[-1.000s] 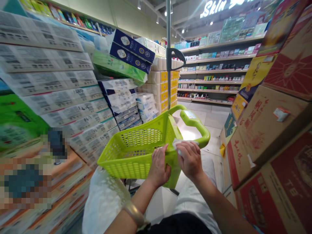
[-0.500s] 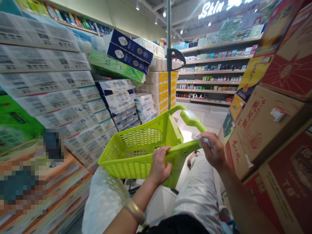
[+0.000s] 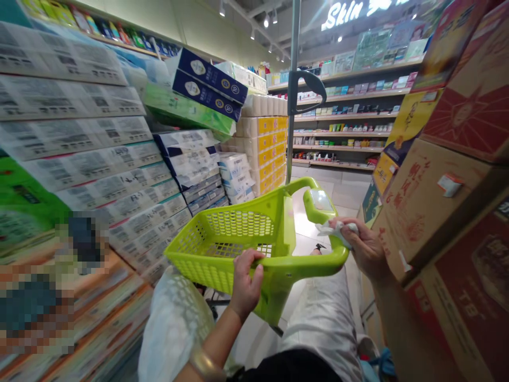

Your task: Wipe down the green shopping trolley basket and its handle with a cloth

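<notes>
A lime-green shopping cart (image 3: 226,223) stands in front of me, its perforated basket to the left and its looped handle (image 3: 314,265) to the right. My left hand (image 3: 247,281) grips the near rim of the basket, fingers over the edge and thumb outside. My right hand (image 3: 368,246) closes on a crumpled white cloth or tissue (image 3: 337,229), which is pressed against the handle's right end. A grey pole (image 3: 292,132) with a dark loop grip rises behind the cart. The cart's wheels are mostly hidden.
Stacked packs of tissue paper (image 3: 131,175) line the left side. Large cardboard boxes (image 3: 417,207) are piled close on the right. Shelves of small goods (image 3: 345,116) stand at the back. Pale floor tiles (image 3: 338,185) show beyond the cart.
The handle end of the cart has swung right and nearer me. My right hand has shifted slightly right and down with the white cloth; my left hand has moved a little left.
</notes>
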`<act>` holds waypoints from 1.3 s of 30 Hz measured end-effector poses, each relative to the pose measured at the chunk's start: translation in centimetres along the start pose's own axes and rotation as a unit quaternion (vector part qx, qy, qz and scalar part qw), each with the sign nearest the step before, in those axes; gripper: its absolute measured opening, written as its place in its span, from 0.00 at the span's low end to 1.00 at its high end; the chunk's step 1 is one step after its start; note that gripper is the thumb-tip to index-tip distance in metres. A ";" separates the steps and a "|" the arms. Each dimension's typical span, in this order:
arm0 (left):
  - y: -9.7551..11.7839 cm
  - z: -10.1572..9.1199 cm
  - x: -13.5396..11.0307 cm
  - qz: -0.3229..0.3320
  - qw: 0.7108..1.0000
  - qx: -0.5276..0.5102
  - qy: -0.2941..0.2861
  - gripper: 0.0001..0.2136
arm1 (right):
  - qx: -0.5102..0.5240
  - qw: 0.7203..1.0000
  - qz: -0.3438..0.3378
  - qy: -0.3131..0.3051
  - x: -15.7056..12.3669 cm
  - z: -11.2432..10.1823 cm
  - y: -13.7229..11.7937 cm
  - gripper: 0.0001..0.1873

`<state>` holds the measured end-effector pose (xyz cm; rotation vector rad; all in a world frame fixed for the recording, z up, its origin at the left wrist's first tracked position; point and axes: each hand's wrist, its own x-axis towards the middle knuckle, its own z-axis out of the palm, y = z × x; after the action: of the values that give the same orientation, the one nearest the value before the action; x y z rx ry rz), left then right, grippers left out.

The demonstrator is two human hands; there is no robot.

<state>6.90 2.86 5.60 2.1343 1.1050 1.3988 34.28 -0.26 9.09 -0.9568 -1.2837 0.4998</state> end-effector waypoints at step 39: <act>7.9 -6.1 4.6 -0.048 0.873 0.463 -0.145 0.13 | -0.321 0.899 -0.148 -0.258 5.5 13.1 -3.4 0.11</act>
<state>5.70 0.75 16.29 2.6954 1.9661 0.4516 22.60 6.35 14.89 -1.1765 -2.1176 0.0704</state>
